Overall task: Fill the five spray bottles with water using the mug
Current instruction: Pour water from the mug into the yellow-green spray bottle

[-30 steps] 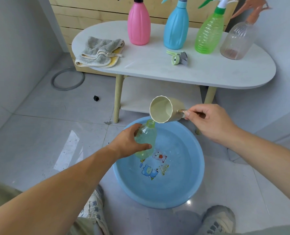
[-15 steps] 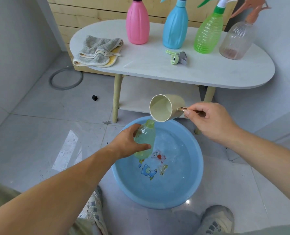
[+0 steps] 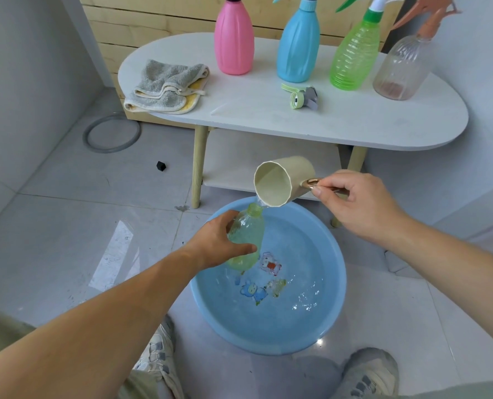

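My left hand (image 3: 219, 243) grips a pale green, capless bottle (image 3: 246, 231), tilted over the blue basin (image 3: 334, 309) of water. My right hand (image 3: 354, 203) holds the beige mug (image 3: 282, 180) by its metal handle, tipped so its lip sits just above the bottle's mouth; a thin stream of water runs in. On the white table (image 3: 268, 116) stand a pink bottle (image 3: 233, 38), a blue bottle (image 3: 298, 44), a bright green bottle (image 3: 354, 53) and a clear bottle (image 3: 403, 64). A loose green spray head (image 3: 300, 96) lies on the table.
A folded grey and yellow cloth (image 3: 167, 87) lies at the table's left end. A grey ring (image 3: 111, 133) and a small black piece (image 3: 160, 166) lie on the tiled floor. My shoes (image 3: 369, 372) stand beside the basin's near rim. A wall runs along the left.
The mug has tipped further toward the bottle's mouth and water now runs out of it. Both hands have stayed almost in place over the basin.
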The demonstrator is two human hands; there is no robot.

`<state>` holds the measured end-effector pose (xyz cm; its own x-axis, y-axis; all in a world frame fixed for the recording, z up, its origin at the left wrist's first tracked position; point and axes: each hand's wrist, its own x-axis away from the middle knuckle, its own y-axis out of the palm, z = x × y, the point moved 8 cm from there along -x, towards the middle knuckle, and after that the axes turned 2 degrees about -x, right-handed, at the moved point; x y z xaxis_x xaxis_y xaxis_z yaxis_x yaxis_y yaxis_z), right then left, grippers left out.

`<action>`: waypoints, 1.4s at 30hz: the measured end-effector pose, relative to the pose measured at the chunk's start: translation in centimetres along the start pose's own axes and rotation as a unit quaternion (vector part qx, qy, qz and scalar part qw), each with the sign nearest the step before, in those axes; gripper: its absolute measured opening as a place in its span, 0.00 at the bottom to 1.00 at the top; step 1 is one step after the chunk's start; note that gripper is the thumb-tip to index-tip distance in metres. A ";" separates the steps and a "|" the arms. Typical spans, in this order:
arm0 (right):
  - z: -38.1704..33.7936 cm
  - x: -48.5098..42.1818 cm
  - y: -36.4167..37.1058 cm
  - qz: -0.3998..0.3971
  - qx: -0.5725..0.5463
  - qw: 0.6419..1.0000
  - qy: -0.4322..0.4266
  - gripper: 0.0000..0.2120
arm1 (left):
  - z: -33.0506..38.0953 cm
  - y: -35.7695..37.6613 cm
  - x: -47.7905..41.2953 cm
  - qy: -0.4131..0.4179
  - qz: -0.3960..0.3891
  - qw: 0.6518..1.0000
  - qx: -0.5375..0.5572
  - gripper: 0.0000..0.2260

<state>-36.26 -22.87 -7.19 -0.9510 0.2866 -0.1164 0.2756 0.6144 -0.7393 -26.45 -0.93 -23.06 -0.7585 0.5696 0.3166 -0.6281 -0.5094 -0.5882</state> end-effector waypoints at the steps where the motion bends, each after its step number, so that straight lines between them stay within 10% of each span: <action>1: 0.0 0.0 0.0 0.000 0.002 1.000 -0.002 0.07 | 0.0 0.0 0.0 -0.001 -0.001 1.000 0.001 0.34; 42: -2.5 0.4 -0.2 0.020 0.091 0.980 -0.174 0.13 | -0.3 0.6 0.0 -0.009 -0.018 1.000 0.004 0.34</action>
<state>-36.34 -21.03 -5.42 -0.9390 0.0203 -0.3434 0.3142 0.4567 -0.8323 -26.74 -1.08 -23.65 -0.7380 0.5765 0.3507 -0.6565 -0.4934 -0.5705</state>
